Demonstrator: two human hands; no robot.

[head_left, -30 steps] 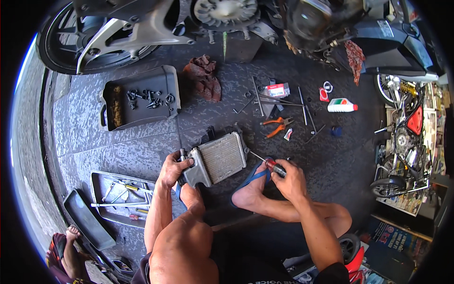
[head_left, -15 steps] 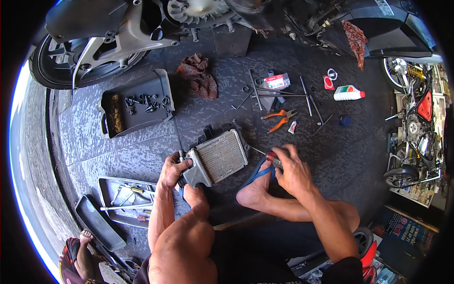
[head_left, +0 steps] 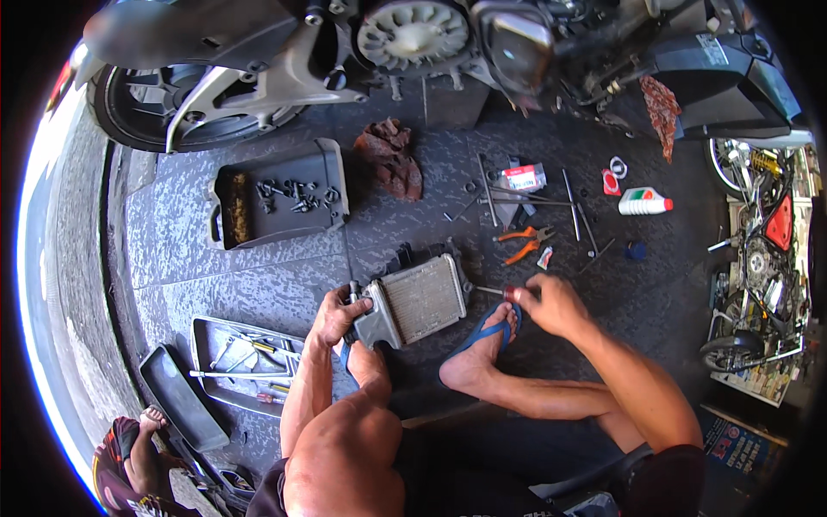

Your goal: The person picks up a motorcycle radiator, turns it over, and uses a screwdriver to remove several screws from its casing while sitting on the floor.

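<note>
A small motorcycle radiator (head_left: pixel 422 302) with a pale finned core is held tilted above the floor, between my feet. My left hand (head_left: pixel 339 317) grips its grey end tank (head_left: pixel 376 324), thumb on top. In my right hand (head_left: pixel 551 303) is a screwdriver (head_left: pixel 510 294) with a red handle, fingers wrapped round it. Its shaft points left and reaches the radiator's right side; the tip's exact contact is too small to make out. My right foot, in a blue flip-flop (head_left: pixel 482 334), is just below the screwdriver.
A black tray (head_left: pixel 284 226) of bolts and a brown rag (head_left: pixel 389 159) lie ahead. Orange-handled pliers (head_left: pixel 522 245), wrenches and a white bottle (head_left: pixel 644 202) are at right. A tool tray (head_left: pixel 200 345) sits left. A partly dismantled motorcycle (head_left: pixel 413 39) stands across the far side.
My view has shifted, so the scene sits lower and further right. My right hand has turned, its fingers now closed round the screwdriver handle. My left hand still holds the radiator.
</note>
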